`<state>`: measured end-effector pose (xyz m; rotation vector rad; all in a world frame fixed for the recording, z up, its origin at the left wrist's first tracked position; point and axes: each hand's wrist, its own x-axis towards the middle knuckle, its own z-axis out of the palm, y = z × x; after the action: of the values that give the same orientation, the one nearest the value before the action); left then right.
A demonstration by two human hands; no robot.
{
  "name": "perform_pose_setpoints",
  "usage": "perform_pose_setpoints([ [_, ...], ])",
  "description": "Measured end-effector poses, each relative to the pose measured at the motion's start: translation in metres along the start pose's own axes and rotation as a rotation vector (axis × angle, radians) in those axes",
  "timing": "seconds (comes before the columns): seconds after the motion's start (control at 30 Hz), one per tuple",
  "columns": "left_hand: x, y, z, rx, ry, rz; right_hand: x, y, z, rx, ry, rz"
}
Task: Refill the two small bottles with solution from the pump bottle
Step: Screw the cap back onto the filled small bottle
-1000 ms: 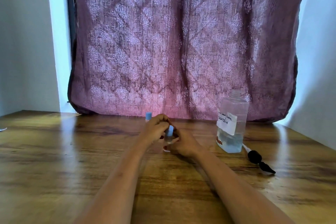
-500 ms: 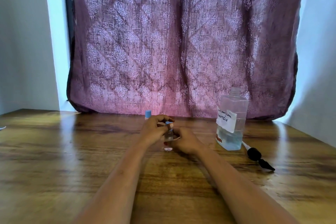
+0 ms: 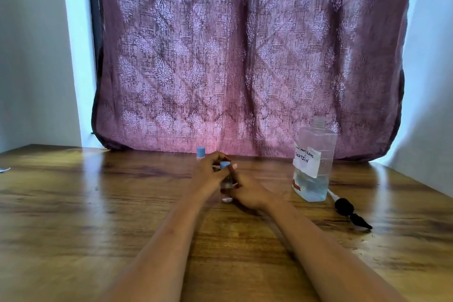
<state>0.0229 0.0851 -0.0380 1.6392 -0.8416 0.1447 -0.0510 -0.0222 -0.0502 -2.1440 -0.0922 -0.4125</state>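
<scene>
A big pink curtain point(image 3: 245, 56) with a flower pattern hangs at 12 o'clock and fills most of the back. Its top is cut off by the edge of the view. Below it the brown wooden tabletop point(image 3: 98, 228) runs wide, from 9 o'clock to 3 o'clock.

The pump bottle point(image 3: 315, 162) stands upright at 3 o'clock from the hands, well apart from them. It is clear, its neck is bare, and there is some solution low inside. A white label point(image 3: 306, 160) with handwriting is stuck on it, and the words are hard to read. Just beside it, at 4 o'clock, a black piece point(image 3: 348, 211) with a thin white tube lies flat; it looks like the pump top.

The hands meet in the middle. The left hand point(image 3: 208, 175) has its fingers curled round the blue cap point(image 3: 224, 165). The right hand point(image 3: 247, 191) is wrapped round the small bottle point(image 3: 226, 182), which stands upright on the tabletop. Most of the glass is hidden by fingers.

The second small bottle point(image 3: 201, 152) is at 11 o'clock, behind the left hand. Only its blue top shows.

A tiny pale thing point(image 3: 4, 169) at 9 o'clock is cut off by the edge.
</scene>
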Motion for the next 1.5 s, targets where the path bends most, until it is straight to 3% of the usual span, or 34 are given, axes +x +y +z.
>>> perform_pose_setpoints([
  [0.1,0.002,-0.005,-0.003,-0.135,0.062,-0.082,0.000,0.002,-0.001,0.026,0.002,0.030],
  [0.37,0.003,0.001,0.002,-0.476,0.023,-0.289,0.000,0.003,-0.008,-0.014,0.016,0.088],
  [0.63,0.005,-0.004,0.000,-0.189,0.057,-0.080,0.003,0.001,-0.003,0.062,-0.008,0.097],
  [0.83,0.003,-0.002,-0.005,-0.439,-0.025,-0.236,0.003,-0.007,-0.007,0.083,-0.077,0.128],
  [1.07,0.002,0.002,-0.006,-0.495,-0.062,-0.278,0.002,-0.010,-0.015,0.094,-0.080,0.140],
  [1.2,0.002,0.001,0.001,-0.460,0.010,-0.235,0.001,-0.008,-0.016,0.125,0.038,0.143],
  [1.33,0.004,-0.015,-0.005,-0.149,0.142,-0.122,0.003,-0.004,-0.034,0.048,0.268,0.131],
  [1.5,0.010,-0.035,-0.015,0.083,0.275,-0.196,0.009,0.020,-0.055,0.081,0.427,0.261],
])
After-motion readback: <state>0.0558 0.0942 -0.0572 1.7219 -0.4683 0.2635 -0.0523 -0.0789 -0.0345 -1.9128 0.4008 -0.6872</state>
